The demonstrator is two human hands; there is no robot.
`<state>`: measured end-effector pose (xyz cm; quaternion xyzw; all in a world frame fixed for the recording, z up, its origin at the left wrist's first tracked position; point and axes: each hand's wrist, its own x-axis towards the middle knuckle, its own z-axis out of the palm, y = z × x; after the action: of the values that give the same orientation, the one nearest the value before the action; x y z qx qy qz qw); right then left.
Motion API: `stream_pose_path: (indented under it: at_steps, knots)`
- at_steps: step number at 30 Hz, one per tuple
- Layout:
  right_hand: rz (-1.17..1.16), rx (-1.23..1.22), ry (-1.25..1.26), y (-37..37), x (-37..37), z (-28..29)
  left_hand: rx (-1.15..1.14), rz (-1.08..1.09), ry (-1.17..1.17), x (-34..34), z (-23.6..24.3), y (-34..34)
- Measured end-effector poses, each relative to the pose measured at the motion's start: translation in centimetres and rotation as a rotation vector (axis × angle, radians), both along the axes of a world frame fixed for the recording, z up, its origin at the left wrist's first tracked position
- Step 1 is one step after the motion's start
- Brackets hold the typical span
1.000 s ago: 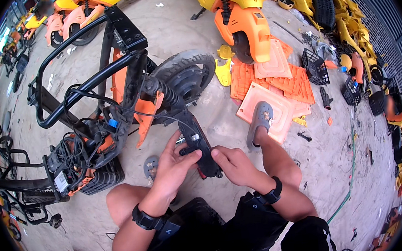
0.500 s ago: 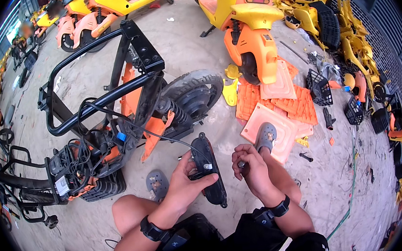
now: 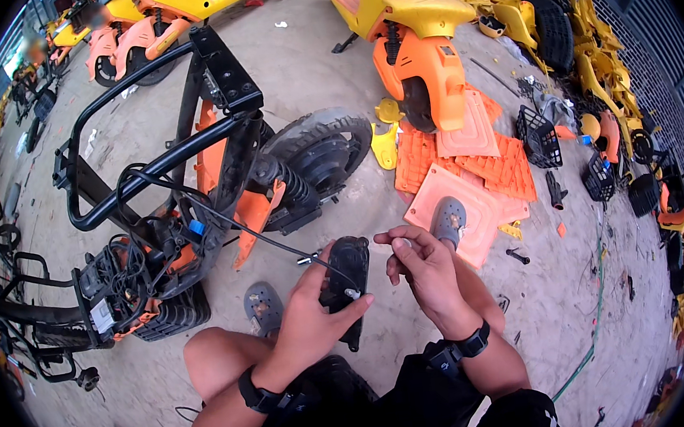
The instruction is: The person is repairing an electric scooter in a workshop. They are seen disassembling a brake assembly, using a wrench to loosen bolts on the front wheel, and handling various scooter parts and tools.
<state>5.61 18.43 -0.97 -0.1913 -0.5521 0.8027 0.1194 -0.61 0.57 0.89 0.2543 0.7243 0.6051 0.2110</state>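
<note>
My left hand point(image 3: 314, 317) grips an elongated black part point(image 3: 351, 261), with a small metal fitting point(image 3: 352, 293) near my thumb and a dark cable running up to the stripped scooter frame point(image 3: 128, 183). A short shiny piece point(image 3: 308, 259) shows beside my left fingertips. My right hand point(image 3: 429, 279) is beside the black part's upper end, index finger reaching toward it and thumb pressed near the curled fingers; what they hold, if anything, is too small to make out. The rear wheel point(image 3: 332, 145) is beyond both hands, and my grey clogs point(image 3: 261, 304) are on either side.
Stacked orange panels point(image 3: 501, 175) lie at right under a clog, near black baskets point(image 3: 538, 131). Yellow-and-orange scooters point(image 3: 406, 21) stand behind. Yellow body parts point(image 3: 593, 61) are piled along the right wall, and a green hose point(image 3: 596, 329) crosses the floor.
The black part has dropped lower, away from the wheel, staying in my left hand. My right hand let go of its side, pulled back with curled fingers, then rose toward its upper end.
</note>
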Motion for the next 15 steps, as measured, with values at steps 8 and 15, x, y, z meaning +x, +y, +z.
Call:
stream_pose_path:
  at_steps: [8,15]
  knots:
    - [0.130,-0.042,-0.063,-0.3,0.3,0.1,-0.126,-0.005,0.017,-0.5,0.3,-0.4]
    - [0.215,0.080,-0.141,-1.7,0.2,0.3,-0.139,0.009,0.138,-0.6,0.0,-0.6]
